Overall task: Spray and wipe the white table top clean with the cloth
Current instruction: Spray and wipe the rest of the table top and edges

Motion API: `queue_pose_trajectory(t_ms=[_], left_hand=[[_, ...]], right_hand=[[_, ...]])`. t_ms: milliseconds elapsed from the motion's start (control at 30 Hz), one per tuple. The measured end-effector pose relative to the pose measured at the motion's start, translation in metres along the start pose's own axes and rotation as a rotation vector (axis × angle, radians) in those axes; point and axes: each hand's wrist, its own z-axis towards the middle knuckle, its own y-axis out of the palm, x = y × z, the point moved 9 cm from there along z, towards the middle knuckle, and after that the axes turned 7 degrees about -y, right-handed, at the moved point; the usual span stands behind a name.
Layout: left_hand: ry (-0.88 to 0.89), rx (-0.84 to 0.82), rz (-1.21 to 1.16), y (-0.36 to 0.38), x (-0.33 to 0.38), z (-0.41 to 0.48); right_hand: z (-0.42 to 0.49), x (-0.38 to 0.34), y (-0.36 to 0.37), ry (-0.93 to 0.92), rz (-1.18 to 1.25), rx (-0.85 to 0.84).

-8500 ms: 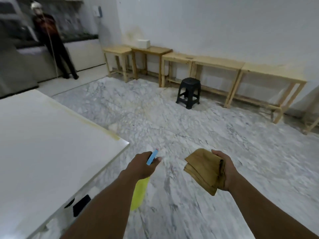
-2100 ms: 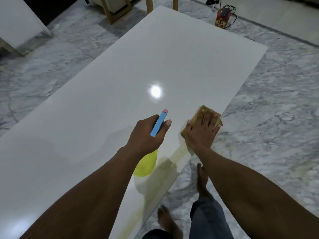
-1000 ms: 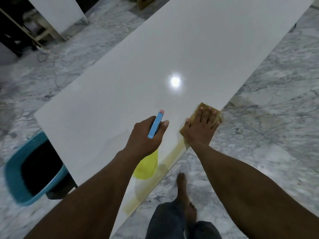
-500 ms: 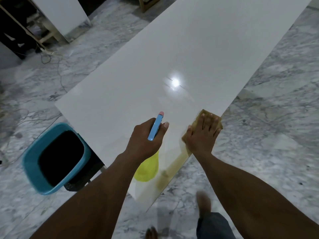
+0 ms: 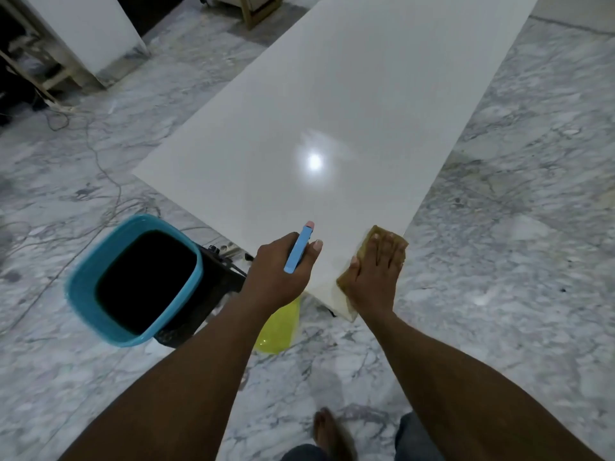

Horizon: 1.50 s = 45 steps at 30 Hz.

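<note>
Sliding back along the right edge, the flat right hand (image 5: 376,274) and the folded tan cloth (image 5: 370,232) under it had reached the near corner of the glossy white surface (image 5: 332,111), fingers straight and pressing down. Just left of it, the left hand (image 5: 279,271) gripped a yellow plastic spray bottle with a blue trigger head (image 5: 297,252). A blue plastic bucket (image 5: 85,311) stood on the marble floor (image 5: 515,261) at the left.

Wiping the near corner of the white table top (image 5: 332,104)

The right hand (image 5: 374,274) presses flat on the tan cloth (image 5: 346,282) at the table's edge; the left hand (image 5: 278,272) grips a yellow spray bottle (image 5: 279,327) beside a blue bin (image 5: 86,294).
</note>
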Motion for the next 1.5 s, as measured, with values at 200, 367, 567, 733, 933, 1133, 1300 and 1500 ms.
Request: queue_pose_trajectory(t_ms=[200, 367, 567, 733, 933, 1133, 1300, 1500], left_hand=[[0.055, 0.005, 0.004, -0.003, -0.013, -0.029], [0.052, -0.038, -0.009, 0.007, -0.001, -0.040], [0.052, -0.086, -0.027, 0.007, 0.041, -0.043], [0.080, -0.083, -0.017, 0.007, 0.091, -0.029], [0.119, -0.181, 0.062, 0.043, 0.160, 0.006], [0.138, -0.265, 0.174, 0.101, 0.251, 0.064], [0.237, -0.274, 0.247, 0.151, 0.345, 0.111], [0.326, -0.281, 0.288, 0.197, 0.440, 0.164]], right_hand=[[-0.061, -0.029, 0.008, -0.088, 0.072, 0.069], [-0.093, -0.036, 0.015, -0.106, -0.009, -0.186], [-0.077, -0.008, -0.083, 0.530, 0.841, -0.210], [-0.043, 0.028, -0.144, 0.789, 1.607, -0.262], [0.028, 0.070, -0.208, 0.678, 1.911, -0.214], [0.128, 0.117, -0.258, 0.578, 1.847, -0.257], [0.201, 0.162, -0.313, 0.528, 1.788, -0.258], [0.276, 0.209, -0.370, 0.492, 1.763, -0.202]])
